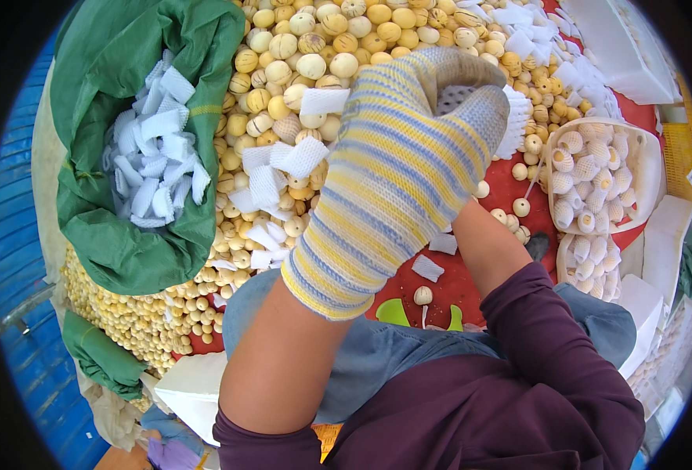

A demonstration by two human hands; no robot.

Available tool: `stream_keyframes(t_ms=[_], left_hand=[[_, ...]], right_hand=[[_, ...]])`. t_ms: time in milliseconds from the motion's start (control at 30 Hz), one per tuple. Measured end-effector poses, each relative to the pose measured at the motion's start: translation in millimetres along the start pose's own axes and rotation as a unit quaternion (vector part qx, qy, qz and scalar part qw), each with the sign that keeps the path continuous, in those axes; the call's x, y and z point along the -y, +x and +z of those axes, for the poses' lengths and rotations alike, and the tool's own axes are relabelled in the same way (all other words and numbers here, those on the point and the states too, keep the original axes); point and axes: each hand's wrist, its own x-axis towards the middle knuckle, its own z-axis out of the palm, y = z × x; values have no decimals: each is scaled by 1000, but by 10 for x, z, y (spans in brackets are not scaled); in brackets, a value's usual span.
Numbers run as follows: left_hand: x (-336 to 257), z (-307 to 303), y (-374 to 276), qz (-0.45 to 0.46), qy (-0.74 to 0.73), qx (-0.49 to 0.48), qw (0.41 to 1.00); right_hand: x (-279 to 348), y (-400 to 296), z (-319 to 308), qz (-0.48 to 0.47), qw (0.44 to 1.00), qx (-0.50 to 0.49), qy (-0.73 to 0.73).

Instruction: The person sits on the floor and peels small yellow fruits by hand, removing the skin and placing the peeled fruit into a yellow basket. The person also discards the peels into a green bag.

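Note:
My left hand [416, 123] wears a knitted glove with yellow, blue and white stripes and grey-coated fingers. Its index finger and thumb curl around a white foam net sleeve [516, 123], which sticks out beyond the thumb. Whether a fruit sits inside is hidden. Behind this glove, my right hand is out of sight; only its bare forearm [490, 247] and dark purple sleeve show. Beneath the hands spreads a large heap of round, yellow, dark-streaked fruit [278, 71], apparently pepino melons. Loose foam sleeves [302, 158] lie on the heap, left of the glove.
A green woven sack [140, 258] holding foam sleeves stands at left. Two white containers [645, 170] at right hold net-wrapped fruit. A white foam box [622, 53] is at upper right. Red sheeting [457, 282] carries scattered fruit. Part of another person [172, 440] shows at lower left.

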Motion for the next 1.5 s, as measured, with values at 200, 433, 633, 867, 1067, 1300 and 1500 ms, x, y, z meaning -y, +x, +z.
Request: stream_keyframes(t_ms=[200,433,633,867,1067,1300,1500], left_hand=[[5,-69,20,-76,-22,-70,994],[191,114,32,-155,74,-45,984],[282,458,-49,-168,28,82,982],[269,675,-196,-184,-48,118,975],[98,826,-316,-156,-239,183,941],[65,877,-332,-115,-275,214,930],[116,813,-217,-93,24,135,986]], right_hand=[[30,-111,-402,-43,911,104,397],[302,-1190,-1727,-244,820,31,516],[670,-1946,-2189,-341,879,-76,324],[506,-2196,-2357,-398,880,-114,231],[360,-2264,-2506,-281,672,144,670],[405,-2316,-2426,-299,595,192,721],[414,-2329,-2585,-236,812,-52,531]])
